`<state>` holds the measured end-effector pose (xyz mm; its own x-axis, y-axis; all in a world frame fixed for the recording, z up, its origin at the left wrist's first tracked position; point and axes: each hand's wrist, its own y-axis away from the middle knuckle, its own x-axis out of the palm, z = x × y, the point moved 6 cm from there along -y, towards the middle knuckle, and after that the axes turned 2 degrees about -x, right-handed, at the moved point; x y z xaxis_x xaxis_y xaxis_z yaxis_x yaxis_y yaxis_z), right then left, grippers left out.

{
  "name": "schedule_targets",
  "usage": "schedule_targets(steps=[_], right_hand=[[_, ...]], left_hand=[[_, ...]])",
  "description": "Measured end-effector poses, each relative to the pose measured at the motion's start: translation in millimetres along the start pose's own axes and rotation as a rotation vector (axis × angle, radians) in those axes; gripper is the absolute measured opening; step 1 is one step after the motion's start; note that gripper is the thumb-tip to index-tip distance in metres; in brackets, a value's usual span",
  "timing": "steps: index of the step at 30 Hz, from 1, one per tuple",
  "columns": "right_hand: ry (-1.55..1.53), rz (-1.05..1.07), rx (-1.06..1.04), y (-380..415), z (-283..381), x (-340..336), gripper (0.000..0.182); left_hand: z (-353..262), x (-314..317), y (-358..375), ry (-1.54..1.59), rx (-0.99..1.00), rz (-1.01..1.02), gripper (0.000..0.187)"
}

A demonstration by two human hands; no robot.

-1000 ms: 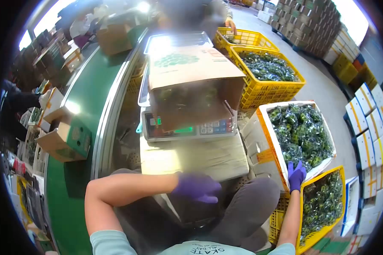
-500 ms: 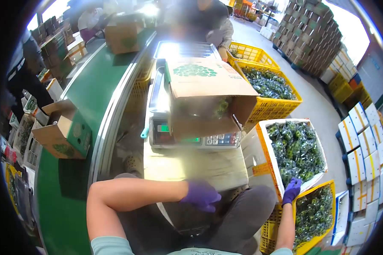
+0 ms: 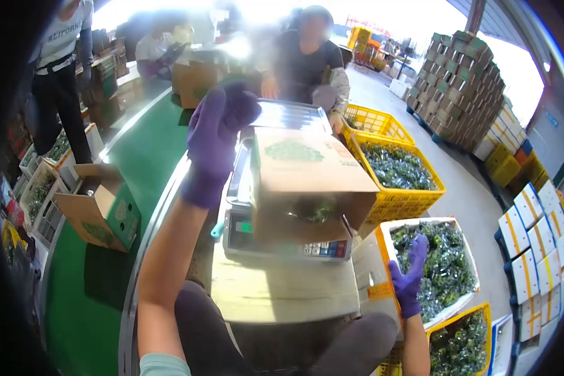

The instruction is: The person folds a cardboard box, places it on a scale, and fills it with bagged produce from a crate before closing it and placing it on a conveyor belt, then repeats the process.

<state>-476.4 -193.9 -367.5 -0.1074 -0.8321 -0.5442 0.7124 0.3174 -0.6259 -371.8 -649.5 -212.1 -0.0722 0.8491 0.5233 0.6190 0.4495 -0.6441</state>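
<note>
My left hand point(image 3: 216, 141), in a purple glove, is raised in front of the scale's left side with its fingers curled in; nothing shows in it. My right hand point(image 3: 410, 276), gloved alike, hovers with fingers apart at the left rim of a white foam box point(image 3: 467, 294) full of small green produce in clear wrapping point(image 3: 445, 260). Between my hands, a cardboard carton point(image 3: 319, 160) lies on its side on a digital scale point(image 3: 238, 241), its open end towards me. Some wrapped produce is visible inside it, partly in shadow.
A green conveyor belt point(image 3: 75, 301) runs along my left, carrying an open carton point(image 3: 97, 207). Yellow crates point(image 3: 404, 197) of produce stand at the right. A person point(image 3: 307, 62) sits across from me. White boxes point(image 3: 523, 250) are stacked at far right.
My left hand has risen from above my lap to the scale's upper left. My right hand has lifted from the foam box's near corner, and its fingers have spread. The view has tilted up.
</note>
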Motion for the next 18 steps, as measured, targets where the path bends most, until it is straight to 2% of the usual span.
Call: schedule_targets(steps=[2,4,5,6,7,9,10,12,15,17,18], right_hand=[[-0.183,0.101,-0.098,-36,54,38,0.106],[-0.275,0.165,-0.187,-55,87,70,0.120],[-0.325,0.200,-0.209,-64,94,82,0.124],[-0.239,0.181,-0.422,-73,97,95,0.128],[-0.192,0.268,-0.384,-73,92,108,0.135],[0.032,0.217,-0.441,-72,92,113,0.144],[0.037,0.232,-0.442,-73,92,114,0.144],[0.182,0.291,-0.432,-74,88,116,0.155],[0.013,0.302,-0.355,-75,79,121,0.153],[-0.005,0.264,-0.375,-75,80,125,0.152],[0.097,0.291,-0.416,-77,94,125,0.151]], left_hand=[[54,-68,-35,-0.295,0.106,0.019,0.035],[114,-126,-44,-0.719,0.190,0.045,0.041],[148,-147,-45,-0.637,0.008,0.084,0.053],[169,-144,-41,-0.501,-0.190,-0.017,0.056],[193,-144,-33,-0.350,-0.369,-0.146,0.062],[193,-141,-32,-0.429,-0.335,-0.026,0.067],[192,-140,-30,-0.443,-0.349,0.004,0.070],[194,-146,-26,-0.461,-0.419,0.004,0.077],[205,-155,-21,-0.496,-0.438,0.061,0.082],[211,-158,-17,-0.516,-0.408,0.107,0.082],[207,-157,-19,-0.614,-0.263,0.161,0.077]])
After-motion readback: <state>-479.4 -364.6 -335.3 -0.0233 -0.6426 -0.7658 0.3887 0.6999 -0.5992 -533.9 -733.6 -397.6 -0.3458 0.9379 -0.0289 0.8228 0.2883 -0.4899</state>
